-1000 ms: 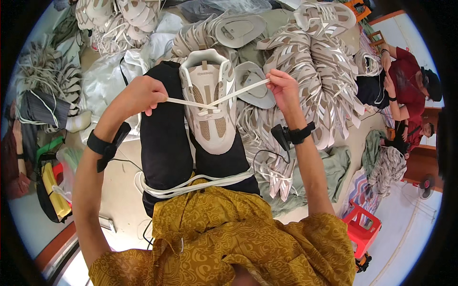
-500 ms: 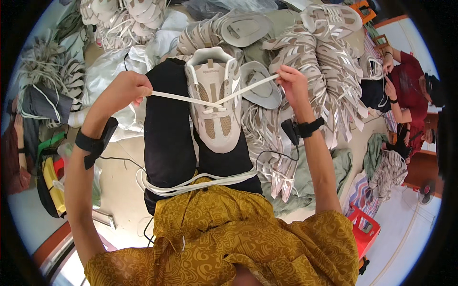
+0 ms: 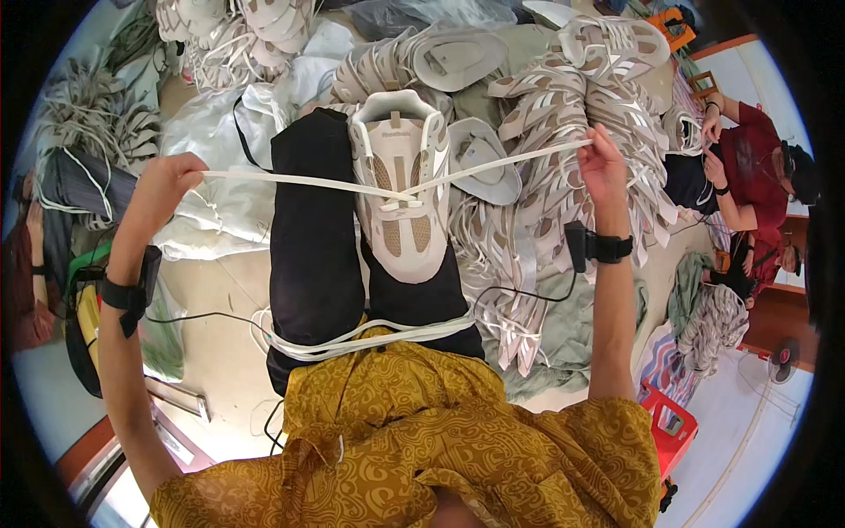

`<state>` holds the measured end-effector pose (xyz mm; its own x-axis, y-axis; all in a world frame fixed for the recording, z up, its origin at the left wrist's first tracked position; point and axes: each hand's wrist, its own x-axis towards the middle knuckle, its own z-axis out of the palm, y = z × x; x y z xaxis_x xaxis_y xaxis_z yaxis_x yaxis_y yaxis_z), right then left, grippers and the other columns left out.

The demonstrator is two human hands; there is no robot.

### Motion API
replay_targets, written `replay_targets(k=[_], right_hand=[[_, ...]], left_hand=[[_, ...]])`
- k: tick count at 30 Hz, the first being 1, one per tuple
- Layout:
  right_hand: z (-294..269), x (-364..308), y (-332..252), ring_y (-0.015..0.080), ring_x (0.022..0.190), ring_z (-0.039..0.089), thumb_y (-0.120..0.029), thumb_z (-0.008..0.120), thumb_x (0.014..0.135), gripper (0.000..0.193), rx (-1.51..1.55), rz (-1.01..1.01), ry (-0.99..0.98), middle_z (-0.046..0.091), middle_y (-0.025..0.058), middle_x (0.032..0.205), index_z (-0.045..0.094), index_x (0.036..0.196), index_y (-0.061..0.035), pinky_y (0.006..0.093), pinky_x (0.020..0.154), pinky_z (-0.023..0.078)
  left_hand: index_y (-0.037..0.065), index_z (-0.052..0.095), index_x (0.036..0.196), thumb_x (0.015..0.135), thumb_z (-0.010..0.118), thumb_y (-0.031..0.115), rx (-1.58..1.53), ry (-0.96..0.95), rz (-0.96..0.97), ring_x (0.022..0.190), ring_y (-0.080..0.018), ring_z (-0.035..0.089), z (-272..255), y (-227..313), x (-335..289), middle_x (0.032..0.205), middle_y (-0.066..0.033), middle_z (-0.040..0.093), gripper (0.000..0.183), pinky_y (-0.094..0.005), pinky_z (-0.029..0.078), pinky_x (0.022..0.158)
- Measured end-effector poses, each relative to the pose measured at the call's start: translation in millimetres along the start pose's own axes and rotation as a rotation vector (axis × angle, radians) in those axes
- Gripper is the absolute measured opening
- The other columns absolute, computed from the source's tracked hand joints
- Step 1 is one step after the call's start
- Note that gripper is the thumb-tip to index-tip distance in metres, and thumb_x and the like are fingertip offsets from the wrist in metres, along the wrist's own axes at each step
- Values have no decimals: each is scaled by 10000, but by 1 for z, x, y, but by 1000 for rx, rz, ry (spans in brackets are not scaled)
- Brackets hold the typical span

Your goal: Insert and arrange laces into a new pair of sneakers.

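A beige and white sneaker (image 3: 400, 189) lies on my black-clad lap, toe toward me. A flat white lace (image 3: 299, 182) runs through its lower eyelets and crosses over the tongue. My left hand (image 3: 167, 185) pinches the lace's left end, pulled far out to the left. My right hand (image 3: 603, 163) grips the other end, drawn out to the right and slightly up. Both lace halves are taut. A bundle of spare white laces (image 3: 370, 336) lies across my thighs near my yellow patterned shirt.
Heaps of beige shoe uppers (image 3: 563, 132) and soles (image 3: 458, 57) cover the floor ahead and to my right. White plastic bags (image 3: 220, 150) lie to the left. Another person in red (image 3: 757, 167) sits at the far right. A red stool (image 3: 669, 427) stands near my right elbow.
Both hands have moved apart, left hand further left and right hand further right, pulling the lace longer and tighter through the sneaker.
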<state>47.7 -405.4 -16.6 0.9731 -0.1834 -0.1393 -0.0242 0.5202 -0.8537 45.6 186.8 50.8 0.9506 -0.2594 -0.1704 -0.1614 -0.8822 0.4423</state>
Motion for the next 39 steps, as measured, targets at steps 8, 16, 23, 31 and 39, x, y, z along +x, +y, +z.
replay_targets(k=[8,16,23,31,39], right_hand=[[-39,-7,-69,139,764,583,-43,566,810,278,-3,-191,145,610,61,890,541,1086,-20,244,619,475],[-83,-34,-116,103,672,557,-71,552,776,137,-120,-374,166,592,39,797,573,894,-5,202,561,442],[-67,-55,-150,128,678,577,-88,551,790,233,-114,-442,387,602,40,787,578,993,23,220,577,445],[-84,-66,-182,153,670,610,-67,589,765,269,-112,-525,507,641,96,811,576,1015,33,231,572,468],[-99,-75,-184,179,660,615,-76,588,768,266,-107,-550,543,637,101,789,570,1011,30,253,565,485]], left_hand=[[-11,615,838,785,553,127,229,223,122,759,-332,577,-1,-25,-16,815,-177,605,160,-380,447,674],[78,551,544,659,516,130,637,459,341,701,-281,505,20,-67,-15,610,-108,493,131,-392,394,626],[77,543,549,679,523,103,741,595,174,691,-286,531,37,-78,-16,592,-119,509,133,-432,400,678],[48,605,578,615,623,98,545,587,14,542,-301,582,36,-71,-10,555,-167,565,65,-408,450,504],[-40,598,731,702,547,15,-372,398,-281,429,-263,586,42,-85,-13,511,-144,550,81,-353,454,340]])
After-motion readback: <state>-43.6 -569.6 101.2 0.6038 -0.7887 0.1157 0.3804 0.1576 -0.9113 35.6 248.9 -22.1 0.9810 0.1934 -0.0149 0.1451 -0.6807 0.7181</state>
